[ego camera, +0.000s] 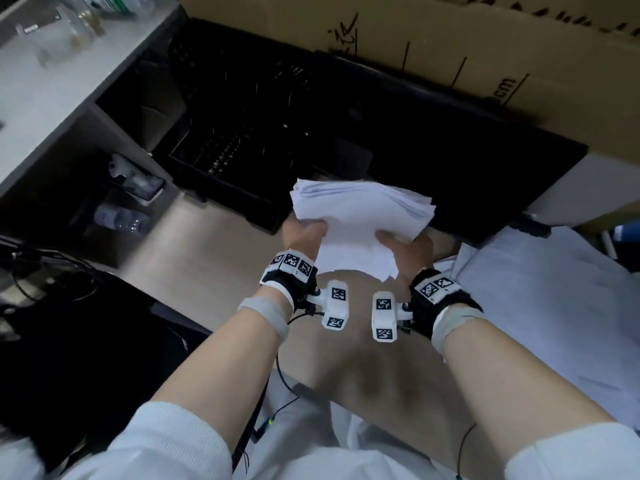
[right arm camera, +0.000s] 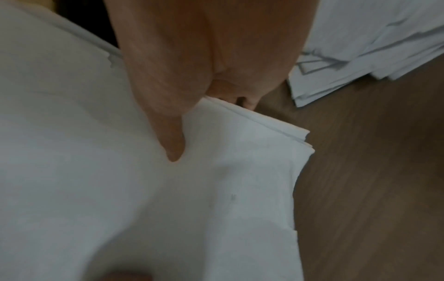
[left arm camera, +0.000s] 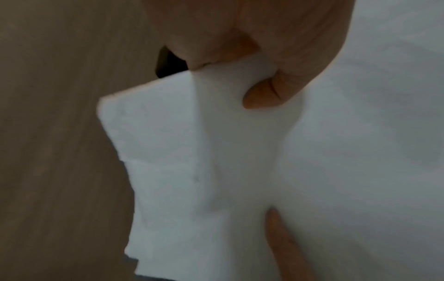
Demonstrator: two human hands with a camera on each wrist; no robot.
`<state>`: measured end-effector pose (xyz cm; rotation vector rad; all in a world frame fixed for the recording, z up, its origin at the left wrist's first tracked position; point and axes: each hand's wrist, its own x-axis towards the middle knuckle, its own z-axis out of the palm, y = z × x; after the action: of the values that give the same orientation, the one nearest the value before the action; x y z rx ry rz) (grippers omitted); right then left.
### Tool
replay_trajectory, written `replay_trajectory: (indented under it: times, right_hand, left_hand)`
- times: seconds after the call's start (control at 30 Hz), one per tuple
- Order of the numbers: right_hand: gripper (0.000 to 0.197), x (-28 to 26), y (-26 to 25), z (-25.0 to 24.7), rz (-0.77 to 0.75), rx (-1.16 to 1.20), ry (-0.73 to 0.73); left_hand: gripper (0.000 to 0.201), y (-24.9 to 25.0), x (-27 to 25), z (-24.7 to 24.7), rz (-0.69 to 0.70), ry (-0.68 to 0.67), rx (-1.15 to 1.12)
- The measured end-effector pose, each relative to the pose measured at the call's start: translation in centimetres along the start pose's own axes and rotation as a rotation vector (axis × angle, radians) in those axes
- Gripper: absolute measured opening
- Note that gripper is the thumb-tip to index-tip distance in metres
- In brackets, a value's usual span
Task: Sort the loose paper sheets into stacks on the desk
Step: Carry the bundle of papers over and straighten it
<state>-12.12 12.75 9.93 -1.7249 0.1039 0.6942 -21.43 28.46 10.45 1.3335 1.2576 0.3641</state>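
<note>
fingers (ego camera: 313, 226) hidden under paper bundle (ego camera: 360, 216)

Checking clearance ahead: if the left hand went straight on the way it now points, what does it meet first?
Likely the black crate on the floor beyond it. The left hand grips the paper bundle and points forward toward that dark unit; depth is unclear, so the gap cannot be judged.

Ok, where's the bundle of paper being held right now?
In the head view the paper bundle is centre frame, held up between the left hand and right hand, left of the loose sheets.
</note>
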Motion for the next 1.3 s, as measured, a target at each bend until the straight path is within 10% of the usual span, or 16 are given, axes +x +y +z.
replay_trajectory:
  times: [0.27, 0.47, 0.87, 1.0, 1.1, 1.2, 1.3]
  right_hand:
    - [0.06, 2.7, 3.0, 1.2, 0.159, -0.168, -0.068]
    - [0.078, 4.1, 3.0, 2.5, 0.126, -0.266, 0.012]
    - [0.025, 0.7, 4.2, 0.5, 0.018, -0.349, -0.122]
    - [0.028, -0.6, 3.7, -0.1, -0.038, -0.381, -0.062]
    - [0.029, -1.5, 3.0, -0.4, -0.146, -0.385, -0.188]
    - [0.045, -3.5, 2.5, -0.2, -0.14, -0.276, -0.476]
    - [0.064, -5.1, 2.5, 0.2, -0.146, -0.28, -0.677]
  left_hand:
    - [0.038, -3.5, 1.8, -0.4, -0.184, -0.115, 0.168]
    - [0.03, -2.5, 3.4, -1.6, -0.041, -0.236, 0.127]
    - [0.035, -6.0, 0.0, -3.6, -0.14, -0.212, 0.129]
    - [0.087, -5.4, -2.7, -3.7, 0.029, -0.269, 0.084]
    - [0.094, -5.0, -4.5, -3.7, 0.157, -0.346, 0.15]
    - [0.045, -4.5, -6.4, -3.1, 0.036, -0.349, 0.058]
    - [0.081, -6.2, -6.7, -2.7, -0.033, -0.235, -0.014]
